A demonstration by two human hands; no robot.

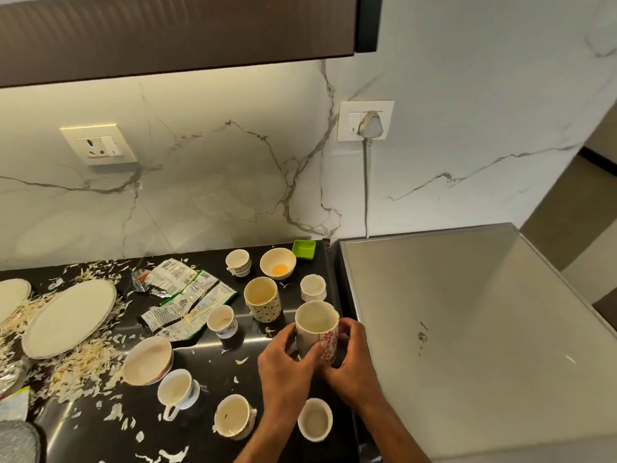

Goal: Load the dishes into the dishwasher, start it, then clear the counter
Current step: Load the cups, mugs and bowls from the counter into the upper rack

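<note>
this looks like the gathering stage, before anything has gone into the dishwasher: both hands are around a tall flowered mug (pixel 317 332) near the right edge of the dark counter (pixel 233 345), just beside the steel appliance top (pixel 467 312). the left hand (pixel 283 365) curls its fingers round the mug's near side, and the right hand (pixel 354 359) wraps the other side, thumb on the pink pattern. the mug stands upright, long axis vertical, mouth facing up. next it likely needs lifting straight up, clear of the small cup (pixel 315 419) and patterned tumbler (pixel 262 299) nearby.
</note>
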